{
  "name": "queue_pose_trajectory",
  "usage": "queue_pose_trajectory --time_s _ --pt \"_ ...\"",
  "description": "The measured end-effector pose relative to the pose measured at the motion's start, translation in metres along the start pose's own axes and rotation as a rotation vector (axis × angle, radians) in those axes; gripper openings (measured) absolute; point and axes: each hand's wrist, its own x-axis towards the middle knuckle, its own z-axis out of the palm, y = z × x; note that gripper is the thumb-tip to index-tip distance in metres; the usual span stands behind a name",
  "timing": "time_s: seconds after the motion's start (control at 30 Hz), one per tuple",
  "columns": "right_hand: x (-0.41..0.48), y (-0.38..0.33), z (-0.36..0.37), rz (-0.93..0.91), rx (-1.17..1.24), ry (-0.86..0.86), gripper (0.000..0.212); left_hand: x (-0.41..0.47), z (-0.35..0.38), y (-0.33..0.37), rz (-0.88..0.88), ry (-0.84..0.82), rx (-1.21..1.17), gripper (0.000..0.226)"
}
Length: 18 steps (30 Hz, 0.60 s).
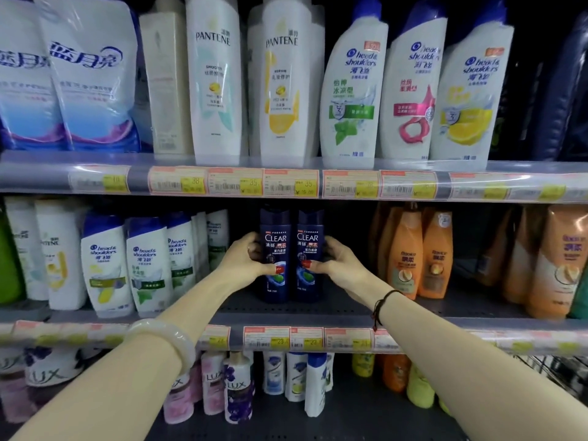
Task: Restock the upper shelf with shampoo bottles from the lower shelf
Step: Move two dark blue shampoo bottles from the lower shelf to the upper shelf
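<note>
Shampoo bottles in play here are the two dark blue CLEAR ones, left CLEAR bottle [275,254] and right CLEAR bottle [309,254], standing upright and touching side by side at the centre of the frame on the middle shelf [318,308]. The left hand [246,257] is wrapped around the outer side of the left one with the thumb across its label, and the right hand [339,259] does the same on the right one, so each hand is closed on its own bottle, both still sitting on the shelf. If I were doing this I'd keep them pressed together, lift straight up a touch, then pull out toward me before going up, since the price rail [286,183] of the upper shelf hangs right above the caps. Where they'd go looks tricky: the upper row seems full across the front, with only a dark area at the far upper right. Counts up top: two Pantene bottles [216,78], three Head & Shoulders bottles [353,87], two blue-and-white refill pouches [89,74] at upper left, plus one pale box.
</note>
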Motion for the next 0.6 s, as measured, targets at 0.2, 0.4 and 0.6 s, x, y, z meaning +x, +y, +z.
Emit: queue_pose_trajectory --time_s 0.2,0.4,0.6 --pt "0.002 -0.001 0.002 0.012 -0.018 0.026 0.050 0.002 0.000 -0.003 -0.015 -0.005 -0.003 0.062" --pt "-0.005 0.000 0.002 0.017 -0.213 0.070 0.041 0.002 0.005 -0.005 -0.068 0.043 0.089 0.056" --pt "-0.027 0.002 -0.012 0.014 -0.463 0.088 0.037 -0.017 0.011 0.000 -0.088 0.153 0.345 0.037"
